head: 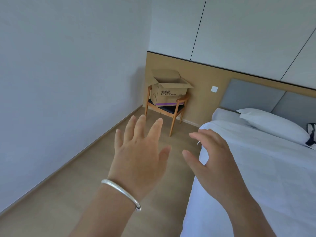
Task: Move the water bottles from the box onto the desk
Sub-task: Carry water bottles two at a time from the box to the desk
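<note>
An open cardboard box (168, 95) with printed lettering and a purple stripe stands on a wooden chair (172, 111) in the far corner of the room. Its flaps are up and its inside is hidden, so no water bottles show. My left hand (138, 154), with a silver bangle on the wrist, is stretched forward with fingers spread, holding nothing. My right hand (210, 161) is raised beside it, fingers loosely bent and empty. Both hands are well short of the box. No desk is in view.
A bed (256, 177) with white sheets and a pillow (273, 125) fills the right side. A strip of wooden floor (85, 194) runs between the bed and the left wall toward the chair. A dark bag (311, 134) lies at the bed's far right edge.
</note>
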